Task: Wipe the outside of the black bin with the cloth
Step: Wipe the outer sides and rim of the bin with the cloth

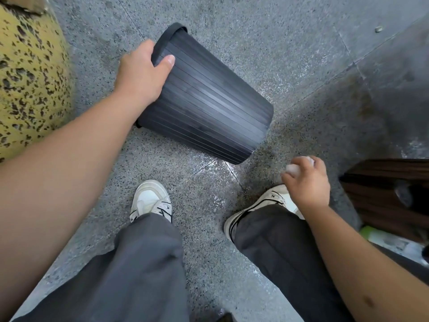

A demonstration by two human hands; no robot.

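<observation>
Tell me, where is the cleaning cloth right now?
In the head view, the white cloth is bunched in the right hand, low on the right above the right shoe, just clear of the tilted black bin that the left hand grips at its rim.

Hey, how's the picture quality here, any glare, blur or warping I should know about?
Head view: wide-angle warping bends the floor seams and stretches the forearms at the edges; a soft sheen runs along the bin ribs; the cloth in the right hand is slightly blurred; light is even, shadows soft.

Speckled grey floor (pixel 232 31); yellow mottled pillar (pixel 27 77) left; dark wooden furniture (pixel 390 194) right
</observation>
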